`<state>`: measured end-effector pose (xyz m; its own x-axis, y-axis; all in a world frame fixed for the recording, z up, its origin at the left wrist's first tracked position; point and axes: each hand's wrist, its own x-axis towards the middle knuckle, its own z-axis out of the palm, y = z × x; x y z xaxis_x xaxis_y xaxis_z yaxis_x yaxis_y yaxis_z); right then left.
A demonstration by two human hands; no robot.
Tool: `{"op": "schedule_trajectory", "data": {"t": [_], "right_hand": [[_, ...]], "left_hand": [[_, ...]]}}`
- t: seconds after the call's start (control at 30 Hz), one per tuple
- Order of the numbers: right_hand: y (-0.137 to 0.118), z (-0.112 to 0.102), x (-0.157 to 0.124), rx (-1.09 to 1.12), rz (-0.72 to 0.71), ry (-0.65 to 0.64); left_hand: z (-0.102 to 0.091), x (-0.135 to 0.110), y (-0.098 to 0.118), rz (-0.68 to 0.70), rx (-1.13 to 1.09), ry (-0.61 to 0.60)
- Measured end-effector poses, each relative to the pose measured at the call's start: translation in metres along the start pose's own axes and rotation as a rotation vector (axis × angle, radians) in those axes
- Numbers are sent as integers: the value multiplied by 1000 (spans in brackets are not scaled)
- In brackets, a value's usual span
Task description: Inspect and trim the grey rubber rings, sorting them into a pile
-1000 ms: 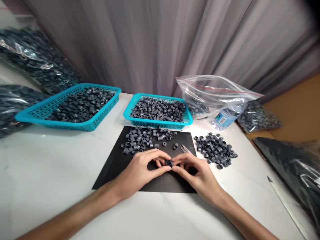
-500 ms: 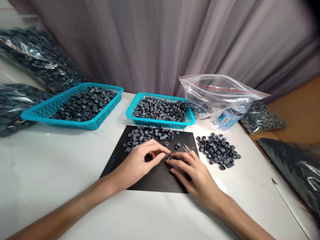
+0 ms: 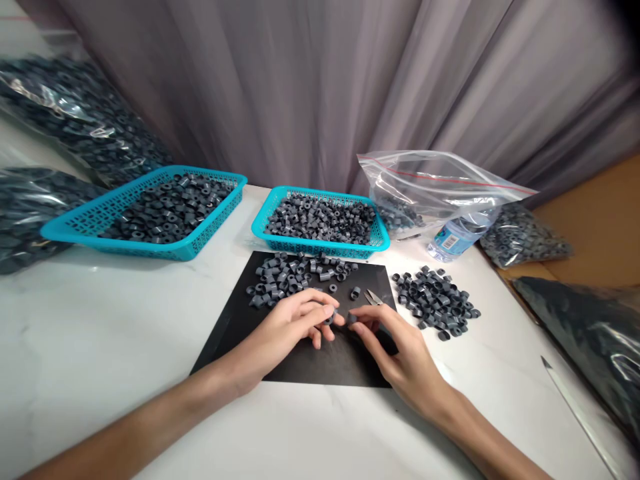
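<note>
Both hands rest over a black mat (image 3: pixel 310 357) on the white table (image 3: pixel 100 333). My left hand (image 3: pixel 287 327) pinches a small grey plastic ring (image 3: pixel 331 319) at its fingertips. My right hand (image 3: pixel 395 350) pinches another small grey ring (image 3: pixel 352 317) just to the right of it. The two rings sit close together, a little apart. A heap of grey rings (image 3: pixel 290 275) lies on the far part of the mat. Small snips (image 3: pixel 373 298) lie on the mat beyond my right fingers.
Two teal baskets (image 3: pixel 75 227) (image 3: pixel 260 227) of grey rings stand behind the mat. A second heap of rings (image 3: pixel 437 303) lies to the right. A zip bag (image 3: pixel 430 187), a water bottle (image 3: pixel 453 237), filled bags (image 3: pixel 75 127) (image 3: pixel 595 333) and a blade (image 3: pixel 570 400) surround the table.
One second ago both hands pinched a ring together between them. The hands then reached forward on the mat and now each pinches its own ring, slightly apart.
</note>
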<state>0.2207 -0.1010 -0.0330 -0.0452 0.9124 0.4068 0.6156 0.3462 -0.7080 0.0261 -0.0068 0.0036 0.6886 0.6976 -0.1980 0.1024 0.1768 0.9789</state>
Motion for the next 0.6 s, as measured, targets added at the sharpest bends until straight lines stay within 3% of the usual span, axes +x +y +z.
{"op": "schedule_trajectory", "data": {"t": [0.1, 0.47, 0.6], "right_hand": [[-1, 0, 0, 30, 17, 6], [-9, -3, 2, 4, -145, 29], [-9, -4, 1, 55, -73, 27]], "left_hand": [[5, -4, 0, -49, -71, -1], [15, -16, -8, -248, -404, -40], [14, -15, -10, -262, -502, -53]]}}
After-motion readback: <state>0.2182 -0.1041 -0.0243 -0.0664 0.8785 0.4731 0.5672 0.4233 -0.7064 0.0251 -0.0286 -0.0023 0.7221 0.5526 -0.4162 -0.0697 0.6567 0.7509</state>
